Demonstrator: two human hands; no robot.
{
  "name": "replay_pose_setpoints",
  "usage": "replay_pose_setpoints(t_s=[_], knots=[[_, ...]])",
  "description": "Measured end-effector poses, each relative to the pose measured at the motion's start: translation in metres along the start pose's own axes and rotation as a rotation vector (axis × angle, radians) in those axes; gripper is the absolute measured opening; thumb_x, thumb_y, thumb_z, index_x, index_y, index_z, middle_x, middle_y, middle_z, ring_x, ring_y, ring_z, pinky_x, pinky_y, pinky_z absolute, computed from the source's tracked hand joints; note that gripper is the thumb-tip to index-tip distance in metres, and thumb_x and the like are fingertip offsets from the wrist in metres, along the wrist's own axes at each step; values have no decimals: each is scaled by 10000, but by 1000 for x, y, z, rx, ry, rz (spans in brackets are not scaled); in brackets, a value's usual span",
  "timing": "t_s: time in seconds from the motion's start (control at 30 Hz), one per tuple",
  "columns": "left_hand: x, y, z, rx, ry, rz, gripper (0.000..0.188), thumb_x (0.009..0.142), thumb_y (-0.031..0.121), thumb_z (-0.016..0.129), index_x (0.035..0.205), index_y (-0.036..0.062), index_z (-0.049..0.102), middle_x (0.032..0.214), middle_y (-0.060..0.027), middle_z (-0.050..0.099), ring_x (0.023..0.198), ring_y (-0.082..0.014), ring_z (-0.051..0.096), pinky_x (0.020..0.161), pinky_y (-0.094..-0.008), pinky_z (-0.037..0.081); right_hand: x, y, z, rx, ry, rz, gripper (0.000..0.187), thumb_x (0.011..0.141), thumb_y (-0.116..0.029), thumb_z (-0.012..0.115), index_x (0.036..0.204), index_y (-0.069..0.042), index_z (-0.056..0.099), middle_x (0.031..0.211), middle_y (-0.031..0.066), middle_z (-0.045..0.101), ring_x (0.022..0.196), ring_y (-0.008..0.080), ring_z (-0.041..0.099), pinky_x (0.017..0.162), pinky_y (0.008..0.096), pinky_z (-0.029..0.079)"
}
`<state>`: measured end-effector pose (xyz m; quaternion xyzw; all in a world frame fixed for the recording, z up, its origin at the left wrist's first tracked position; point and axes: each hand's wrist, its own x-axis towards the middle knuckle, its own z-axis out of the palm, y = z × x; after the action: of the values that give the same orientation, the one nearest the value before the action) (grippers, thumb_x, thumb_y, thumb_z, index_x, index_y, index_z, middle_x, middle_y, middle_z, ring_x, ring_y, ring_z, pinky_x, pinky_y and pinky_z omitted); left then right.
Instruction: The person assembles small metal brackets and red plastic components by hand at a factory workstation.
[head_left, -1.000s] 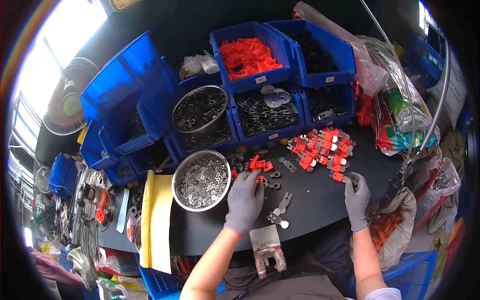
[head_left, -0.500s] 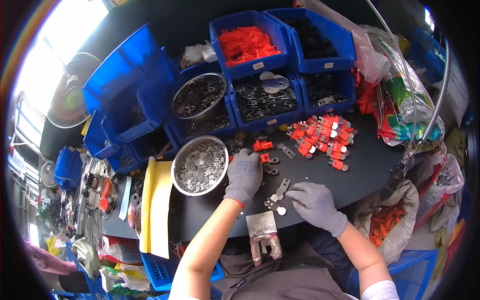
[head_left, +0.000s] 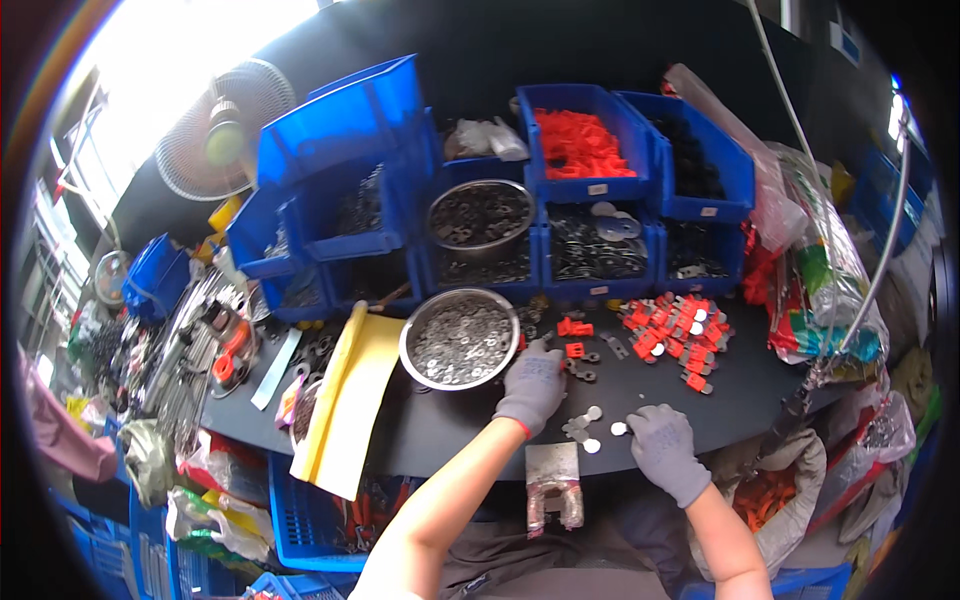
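Head view: gloved left hand (head_left: 533, 385) rests palm-down, fingers loosely curled and gripping nothing visible, just right of the steel bowl of washers (head_left: 461, 338). Gloved right hand (head_left: 661, 442) lies near the loose round washers (head_left: 592, 430) on the dark table (head_left: 430, 425); its grip cannot be told.

Inventory as I see it from the head view.

Small metal discs (head_left: 592, 428): I count a few flat, round, silvery pieces lying loose on the dark tabletop near its front edge, between my two gloved hands; some touch each other, one lies a little apart to the right.

Red plastic clips (head_left: 574, 328): I see two or three small red blocks lying flat just beyond my left fingertips, with small dark metal pieces beside them.

Steel bowl of washers (head_left: 461, 338): round, shiny, upright, heaped with silvery washers, just beside my left hand.
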<state>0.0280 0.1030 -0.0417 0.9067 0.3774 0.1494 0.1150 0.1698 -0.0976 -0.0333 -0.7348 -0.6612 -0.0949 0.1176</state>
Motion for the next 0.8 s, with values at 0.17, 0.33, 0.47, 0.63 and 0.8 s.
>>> replay_pose_setpoints(t_s=[0.17,0.33,0.47,0.63,0.8], knots=[[-19,7,-27,-83,162,76,129,745,111,584,816,39,664,957,-186,619,956,-334,597,794,-453,494,9,-13,-5,288,62,-80,213,694,-96,643,895,-73,709,919,110,657,858,320,629,765,431,505],[-22,24,0,-393,534,265,242,669,150,647,872,51,561,878,-178,567,872,-361,571,767,-432,470,-15,41,57,142,292,-198,47,756,-31,636,778,-21,596,750,163,587,697,335,605,717,433,523],[-59,14,10,-838,207,31,232,860,79,556,1033,18,414,928,-227,528,937,-434,526,780,-483,423,-12,4,-4,-51,-37,-158,261,829,-173,632,1075,-88,647,1015,109,666,916,278,639,763,396,519],[-123,8,-14,-1082,203,-59,247,853,73,537,1071,6,439,894,-190,553,845,-378,530,767,-421,433,-5,13,-1,-129,44,-120,272,829,-174,633,1089,-94,647,1007,101,668,935,272,636,792,395,510],[-144,0,-36,-1418,-171,-161,257,842,139,558,1068,17,555,1001,-71,585,956,-146,533,848,-295,450,7,21,-17,51,0,-117,217,864,-139,633,1071,-74,644,995,118,678,929,267,639,827,371,512]])
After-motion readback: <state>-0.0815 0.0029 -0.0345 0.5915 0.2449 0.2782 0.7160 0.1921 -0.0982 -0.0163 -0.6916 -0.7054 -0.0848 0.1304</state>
